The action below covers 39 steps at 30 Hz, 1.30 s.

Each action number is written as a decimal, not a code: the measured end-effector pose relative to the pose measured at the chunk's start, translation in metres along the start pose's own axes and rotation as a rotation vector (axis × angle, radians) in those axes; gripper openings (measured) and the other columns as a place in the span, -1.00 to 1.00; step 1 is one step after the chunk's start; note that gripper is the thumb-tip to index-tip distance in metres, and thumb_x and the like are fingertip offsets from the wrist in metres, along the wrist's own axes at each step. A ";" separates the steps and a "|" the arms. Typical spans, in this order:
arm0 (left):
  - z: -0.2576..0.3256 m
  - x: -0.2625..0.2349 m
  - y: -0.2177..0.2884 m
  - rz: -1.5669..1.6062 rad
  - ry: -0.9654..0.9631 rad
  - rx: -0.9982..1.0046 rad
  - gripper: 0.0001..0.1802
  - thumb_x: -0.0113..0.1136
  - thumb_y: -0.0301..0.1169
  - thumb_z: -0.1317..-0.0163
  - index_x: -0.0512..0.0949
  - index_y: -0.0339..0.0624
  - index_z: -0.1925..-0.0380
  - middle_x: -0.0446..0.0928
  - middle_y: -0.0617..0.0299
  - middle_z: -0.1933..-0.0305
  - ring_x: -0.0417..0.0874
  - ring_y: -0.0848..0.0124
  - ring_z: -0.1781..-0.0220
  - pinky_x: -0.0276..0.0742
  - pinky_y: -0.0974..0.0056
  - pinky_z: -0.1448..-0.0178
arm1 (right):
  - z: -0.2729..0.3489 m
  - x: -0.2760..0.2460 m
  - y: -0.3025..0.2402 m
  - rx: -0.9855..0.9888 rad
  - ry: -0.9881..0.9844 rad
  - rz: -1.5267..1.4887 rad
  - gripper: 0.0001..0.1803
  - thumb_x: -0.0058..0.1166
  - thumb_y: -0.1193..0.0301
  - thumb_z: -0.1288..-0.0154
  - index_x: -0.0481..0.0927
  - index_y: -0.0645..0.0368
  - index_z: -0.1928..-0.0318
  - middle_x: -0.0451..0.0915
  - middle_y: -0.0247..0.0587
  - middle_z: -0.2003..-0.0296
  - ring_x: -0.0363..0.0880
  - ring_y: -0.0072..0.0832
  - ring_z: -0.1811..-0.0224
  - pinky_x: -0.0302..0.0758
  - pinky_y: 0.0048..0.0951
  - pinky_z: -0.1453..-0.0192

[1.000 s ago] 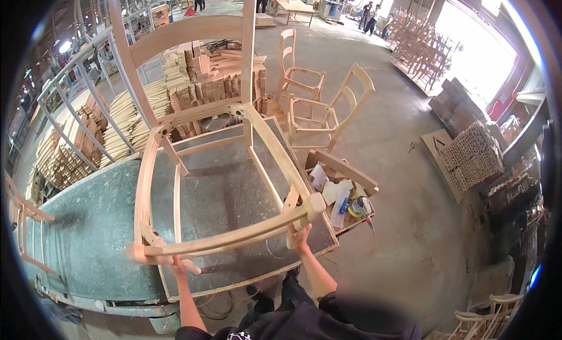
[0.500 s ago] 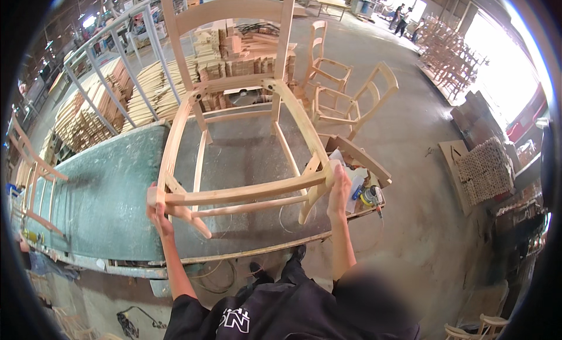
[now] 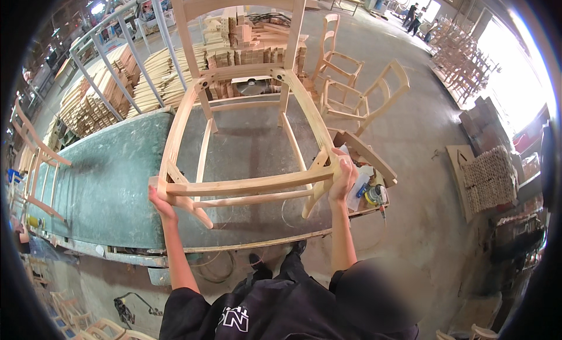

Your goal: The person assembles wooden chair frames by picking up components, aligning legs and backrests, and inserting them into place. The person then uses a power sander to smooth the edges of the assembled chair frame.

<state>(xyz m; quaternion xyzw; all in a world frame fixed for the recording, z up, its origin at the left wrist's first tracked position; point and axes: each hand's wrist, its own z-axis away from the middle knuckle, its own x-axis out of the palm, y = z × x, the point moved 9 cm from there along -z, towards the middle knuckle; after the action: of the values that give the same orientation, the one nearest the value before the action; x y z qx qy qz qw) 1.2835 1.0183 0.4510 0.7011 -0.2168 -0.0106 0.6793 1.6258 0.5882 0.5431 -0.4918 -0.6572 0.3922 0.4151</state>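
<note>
At the near edge of the workbench [image 3: 105,182], the person is gripping an unfinished wooden chair frame [image 3: 246,141] by its two front corners; the left hand [image 3: 159,200] is wrapping around the front-left corner where the leg meets the seat rail, and the right hand [image 3: 342,179] is clasping the front-right corner, fingers curling over the top of the leg. The frame is standing on the green bench top with its front legs at, or just past, the near edge, and whether they are bearing on the surface cannot be told; its tall back is rising at the far side. A likely risk is that the frame is tipping toward the person if a front leg is slipping off the edge; the grip at the corners alone would then be carrying its whole weight. Just beside the right hand, a small power tool [image 3: 373,195] and a loose board [image 3: 366,157] are lying at the bench corner; a swinging leg could be knocking them to the floor. Farther off, two more bare chairs [image 3: 357,88] are standing on the concrete, near stacks of cut wooden parts [image 3: 146,76]; a wide turn of the frame could be clipping them.
</note>
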 end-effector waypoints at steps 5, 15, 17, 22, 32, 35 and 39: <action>0.022 0.008 0.011 0.058 0.195 -0.096 -0.28 -0.23 0.11 -0.36 0.31 -0.30 -0.23 0.39 0.02 -0.21 0.39 0.17 -0.28 0.24 0.14 -0.35 | 0.006 -0.004 -0.003 0.060 0.046 -0.069 -0.43 -0.18 0.11 -0.33 0.57 0.40 0.01 0.59 -0.15 0.15 0.49 -0.44 0.07 0.36 -0.46 -0.08; 0.023 0.045 0.083 -0.125 -0.108 0.214 -0.41 -0.12 -0.15 -0.35 0.43 -0.51 -0.12 0.45 -0.09 -0.23 0.43 0.14 -0.28 0.30 0.11 -0.38 | 0.004 -0.012 -0.003 0.085 -0.030 0.067 -0.52 -0.08 0.18 -0.33 0.59 0.41 0.06 0.59 -0.21 0.23 0.49 -0.49 0.11 0.35 -0.49 -0.07; 0.028 0.040 0.083 -0.135 -0.089 0.223 -0.46 -0.12 -0.18 -0.33 0.47 -0.49 -0.05 0.46 -0.10 -0.22 0.44 0.16 -0.27 0.30 0.11 -0.37 | 0.011 -0.011 -0.002 0.138 -0.023 0.018 -0.54 -0.08 0.21 -0.32 0.58 0.41 0.06 0.60 -0.20 0.22 0.52 -0.50 0.13 0.40 -0.49 -0.04; 0.028 0.041 0.079 -0.069 -0.001 0.187 -0.49 -0.12 -0.17 -0.30 0.50 -0.42 0.03 0.51 -0.03 -0.11 0.48 0.22 -0.18 0.35 0.12 -0.30 | 0.001 -0.017 0.013 0.057 -0.049 -0.027 -0.55 -0.09 0.24 -0.32 0.57 0.41 0.04 0.60 -0.15 0.17 0.55 -0.50 0.13 0.48 -0.50 0.06; 0.028 0.038 0.057 -0.021 0.142 0.198 -0.66 -0.18 -0.20 -0.25 0.50 -0.21 0.30 0.47 0.21 0.25 0.54 0.31 0.13 0.47 0.20 -0.02 | -0.020 -0.006 0.027 -0.145 0.049 -0.118 -0.49 -0.21 0.16 -0.31 0.60 0.41 0.18 0.60 -0.04 0.11 0.49 -0.35 -0.03 0.32 -0.33 -0.22; 0.040 0.051 0.065 -0.010 0.169 0.185 -0.68 -0.16 -0.21 -0.24 0.49 -0.21 0.30 0.47 0.21 0.25 0.54 0.30 0.14 0.47 0.20 -0.03 | -0.016 -0.008 0.008 -0.011 0.014 -0.004 -0.48 -0.20 0.13 -0.28 0.60 0.40 0.21 0.60 -0.04 0.09 0.47 -0.38 0.00 0.31 -0.37 -0.18; 0.040 0.058 0.083 -0.120 0.146 0.174 -0.60 -0.08 -0.20 -0.24 0.54 -0.29 0.14 0.55 0.11 0.09 0.55 0.24 0.01 0.42 0.17 -0.16 | -0.018 -0.010 -0.006 0.027 -0.042 0.024 -0.54 -0.13 0.16 -0.24 0.61 0.36 0.22 0.60 -0.06 0.07 0.46 -0.41 0.03 0.31 -0.39 -0.15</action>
<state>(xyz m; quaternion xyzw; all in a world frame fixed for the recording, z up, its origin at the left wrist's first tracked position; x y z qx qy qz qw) 1.2995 0.9634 0.5434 0.7680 -0.1244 0.0190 0.6279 1.6419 0.5791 0.5534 -0.4856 -0.6547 0.4161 0.4030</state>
